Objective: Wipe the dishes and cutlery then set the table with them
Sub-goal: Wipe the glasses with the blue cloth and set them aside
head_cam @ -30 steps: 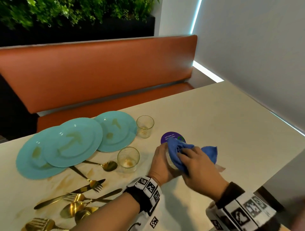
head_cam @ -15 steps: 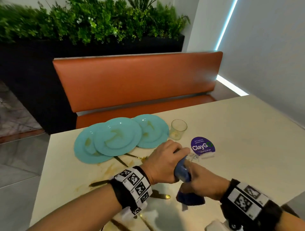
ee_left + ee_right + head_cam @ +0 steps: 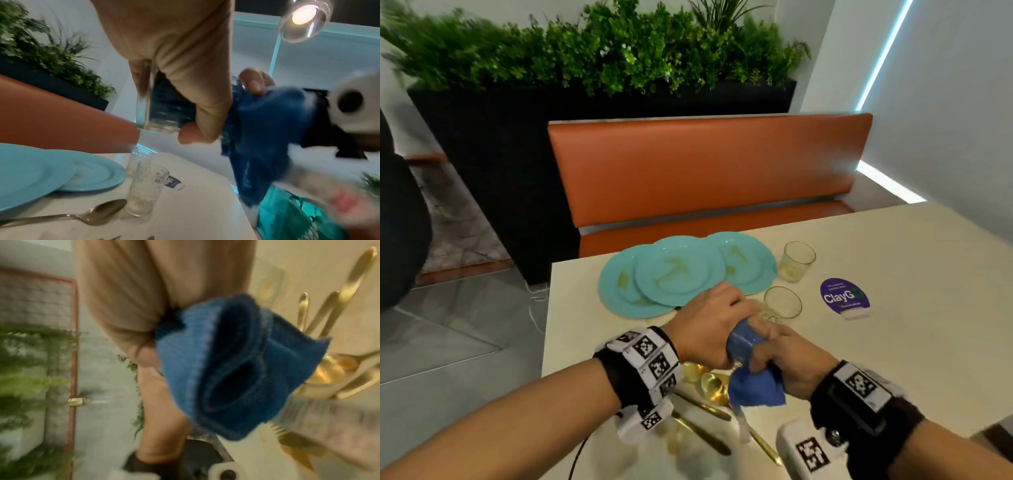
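Over cream table (image 3: 893, 260): clear ribbed glass tumbler (image 3: 148, 97) clamped in left hand (image 3: 709, 325), axis running 10-to-4 (mouth at 4), toward right hand (image 3: 787, 356) pinching bunched blue cloth (image 3: 753, 387).

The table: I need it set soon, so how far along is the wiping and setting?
Early. Nothing looks done or set. In hand: the left hand grips a glass while the right hand works the blue cloth inside it. Left: three stained teal plates lie overlapped, two glasses show residue, and the gold cutlery lies jumbled on the smeared table.
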The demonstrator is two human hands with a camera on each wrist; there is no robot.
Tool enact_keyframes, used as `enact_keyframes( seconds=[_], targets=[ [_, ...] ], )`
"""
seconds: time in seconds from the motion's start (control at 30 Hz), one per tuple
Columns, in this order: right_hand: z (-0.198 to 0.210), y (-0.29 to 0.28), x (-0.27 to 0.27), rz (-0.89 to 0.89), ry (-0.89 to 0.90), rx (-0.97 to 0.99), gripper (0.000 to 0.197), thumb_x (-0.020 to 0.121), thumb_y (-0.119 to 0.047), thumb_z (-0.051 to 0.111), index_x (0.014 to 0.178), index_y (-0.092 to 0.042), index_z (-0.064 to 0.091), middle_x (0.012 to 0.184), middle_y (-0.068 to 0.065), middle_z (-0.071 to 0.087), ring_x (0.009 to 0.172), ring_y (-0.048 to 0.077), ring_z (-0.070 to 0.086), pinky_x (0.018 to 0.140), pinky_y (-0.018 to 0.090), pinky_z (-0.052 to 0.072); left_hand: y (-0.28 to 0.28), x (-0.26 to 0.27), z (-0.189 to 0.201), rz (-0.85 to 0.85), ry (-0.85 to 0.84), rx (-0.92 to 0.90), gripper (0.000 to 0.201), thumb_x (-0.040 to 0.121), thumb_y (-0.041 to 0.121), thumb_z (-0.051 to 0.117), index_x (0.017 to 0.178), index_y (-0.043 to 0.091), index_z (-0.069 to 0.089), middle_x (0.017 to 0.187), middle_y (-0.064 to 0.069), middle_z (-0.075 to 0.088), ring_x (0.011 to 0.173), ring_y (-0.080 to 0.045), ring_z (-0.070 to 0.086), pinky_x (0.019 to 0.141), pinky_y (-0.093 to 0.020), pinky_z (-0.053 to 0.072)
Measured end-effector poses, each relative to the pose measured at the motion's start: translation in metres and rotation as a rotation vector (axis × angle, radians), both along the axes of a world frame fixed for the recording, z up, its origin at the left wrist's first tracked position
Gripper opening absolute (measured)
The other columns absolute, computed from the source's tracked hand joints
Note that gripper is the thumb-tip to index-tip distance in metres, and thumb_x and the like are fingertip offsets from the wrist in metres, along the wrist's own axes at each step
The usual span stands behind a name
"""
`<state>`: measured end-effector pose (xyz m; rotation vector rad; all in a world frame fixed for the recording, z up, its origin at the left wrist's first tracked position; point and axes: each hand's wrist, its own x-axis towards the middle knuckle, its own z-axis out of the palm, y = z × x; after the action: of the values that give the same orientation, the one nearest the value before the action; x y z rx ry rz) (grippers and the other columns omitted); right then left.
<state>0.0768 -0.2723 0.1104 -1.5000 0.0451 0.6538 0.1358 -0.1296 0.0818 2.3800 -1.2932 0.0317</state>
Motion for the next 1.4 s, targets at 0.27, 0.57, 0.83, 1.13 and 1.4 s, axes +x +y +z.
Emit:
enact_keyframes(
  seconds=[0.27, 0.57, 0.83, 1.13, 1.4],
  targets=[
    [0.002, 0.026, -0.008, 0.951, -0.587, -1.613, 0.024, 0.094, -0.020, 0.041, 0.111, -0.004, 0.050, 0.089, 0.013, 0.049, 0.121, 0.028, 0.045, 0.089, 0.027, 0.029, 0.013, 0.000, 0.015, -0.028, 0.203, 0.123, 0.078, 0.052, 0.027, 0.086, 0.123, 0.019, 0.053, 0.104, -0.002, 0.054, 0.096, -0.010, 0.042, 0.089, -0.035, 0.046],
    [0.008, 0.015, -0.011, -0.275, 0.166, 0.519, 0.051, 0.039, 0.016, 0.060, 0.088, 0.006, 0.057, 0.078, 0.020, 0.063, 0.059, 0.027, 0.066, 0.048, 0.029, 0.055, 0.015, -0.001, 0.008, -0.001, -0.302, -0.229, 0.046, 0.071, 0.032, 0.061, 0.114, 0.017, 0.051, 0.096, -0.009, 0.060, 0.085, -0.023, 0.050, 0.073, -0.029, 0.044],
    [0.033, 0.022, -0.020, 0.312, -0.293, -0.639, 0.026, 0.072, 0.004, 0.058, 0.066, -0.020, 0.050, 0.060, -0.010, 0.049, 0.064, 0.011, 0.049, 0.057, 0.020, 0.037, 0.023, -0.002, 0.030, -0.066, 0.136, 0.056, 0.073, 0.047, 0.027, 0.086, 0.112, 0.021, 0.056, 0.093, 0.008, 0.052, 0.090, -0.012, 0.049, 0.086, -0.029, 0.044],
    [0.003, 0.030, -0.036, 0.777, -0.802, -1.388, 0.035, 0.095, -0.012, 0.041, 0.127, -0.002, 0.051, 0.129, 0.017, 0.052, 0.122, 0.032, 0.046, 0.100, 0.036, 0.034, 0.019, -0.013, 0.032, -0.111, 0.301, 0.216, 0.066, 0.048, 0.019, 0.088, 0.107, 0.016, 0.058, 0.094, 0.000, 0.054, 0.093, -0.021, 0.056, 0.082, -0.039, 0.053],
    [-0.014, 0.022, -0.021, -0.099, 0.187, 0.302, 0.042, 0.035, 0.004, 0.058, 0.077, 0.003, 0.055, 0.070, 0.015, 0.056, 0.057, 0.024, 0.057, 0.048, 0.025, 0.047, 0.030, -0.028, -0.018, 0.063, -0.081, -0.110, 0.062, 0.062, 0.033, 0.069, 0.119, 0.023, 0.046, 0.100, -0.004, 0.057, 0.091, -0.022, 0.052, 0.073, -0.036, 0.051]
  ],
)
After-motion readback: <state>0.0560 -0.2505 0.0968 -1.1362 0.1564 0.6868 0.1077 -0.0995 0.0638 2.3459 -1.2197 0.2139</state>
